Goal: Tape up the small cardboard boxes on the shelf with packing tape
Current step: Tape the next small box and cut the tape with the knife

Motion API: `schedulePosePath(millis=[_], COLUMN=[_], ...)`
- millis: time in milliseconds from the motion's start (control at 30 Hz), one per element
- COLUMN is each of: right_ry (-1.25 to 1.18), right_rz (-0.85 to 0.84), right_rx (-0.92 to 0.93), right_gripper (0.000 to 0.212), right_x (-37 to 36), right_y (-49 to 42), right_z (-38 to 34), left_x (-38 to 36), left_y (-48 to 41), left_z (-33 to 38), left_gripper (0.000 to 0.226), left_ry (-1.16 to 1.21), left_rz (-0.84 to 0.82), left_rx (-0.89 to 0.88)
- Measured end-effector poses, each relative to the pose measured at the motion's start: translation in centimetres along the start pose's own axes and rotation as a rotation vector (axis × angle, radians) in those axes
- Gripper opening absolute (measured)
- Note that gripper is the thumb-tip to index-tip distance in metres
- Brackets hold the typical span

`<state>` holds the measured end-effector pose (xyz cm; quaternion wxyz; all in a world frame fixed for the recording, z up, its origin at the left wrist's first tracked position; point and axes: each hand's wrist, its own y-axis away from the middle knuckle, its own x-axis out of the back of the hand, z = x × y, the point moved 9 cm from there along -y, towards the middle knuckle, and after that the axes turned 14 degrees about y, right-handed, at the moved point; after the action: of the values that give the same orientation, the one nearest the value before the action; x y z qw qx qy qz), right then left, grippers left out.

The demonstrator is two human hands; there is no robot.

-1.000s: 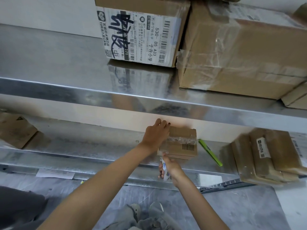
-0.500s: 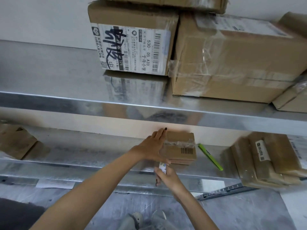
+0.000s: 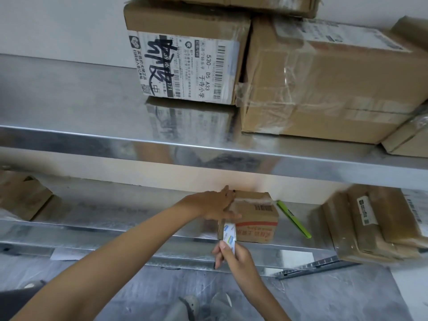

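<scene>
Head view, looking down past both forearms at a two-tier metal rack. Small cardboard box sits on the lower shelf, about mid-width and back toward the wall. It has a barcode on its upper face, red print along the near face, and a band of clear tape across the top. Left hand lies on the box's left end, fingers straight and close together, reaching over the top edge, thumb along the near side; pressing, not gripping. Right hand is nearer and lower, out past the shelf's front lip, fingers curled round a tape roll with a white, blue and green printed core. The roll is held upright, just in front of the box's near left corner; cannot tell if tape bridges roll and box. Green pen-like object lies just right of the box, apart from it. Further right, a stack of flat parcels. At the far left, a brown carton. Upper shelf carries a labelled box scrawled in black marker, touching a large taped box on its right. Grey shoes show at the bottom edge, on a mottled floor.
</scene>
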<state>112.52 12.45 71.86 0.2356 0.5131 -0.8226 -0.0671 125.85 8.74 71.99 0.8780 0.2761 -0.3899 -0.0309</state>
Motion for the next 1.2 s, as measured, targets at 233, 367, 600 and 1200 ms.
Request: schedulePosePath(millis=[233,367,600,1200], right_ry=[-0.084,-0.143,-0.188,-0.189], right_rz=[0.179,0.197,0.19,0.007], right_rx=[0.076,-0.006,-0.178,-0.368], right_gripper=[0.038,0.044,0.051,0.052], right_x=[2.6,2.5,1.7,0.0], right_y=[1.3,1.1,0.7,-1.9], right_z=[-3.3,-3.4,-1.2,1.6], left_x=[-0.9,0.4,0.7,-0.8], left_y=[-0.9,-0.8,-1.5,-1.6], left_z=[-0.6,-1.1,-2.5,0.2], left_gripper=[0.04,0.056,0.057,0.032], left_ry=[0.377,0.508,0.636,0.205], left_rz=[0.022,0.124,0.266,0.749], left_rx=[-0.022,-0.008,0.013,0.002])
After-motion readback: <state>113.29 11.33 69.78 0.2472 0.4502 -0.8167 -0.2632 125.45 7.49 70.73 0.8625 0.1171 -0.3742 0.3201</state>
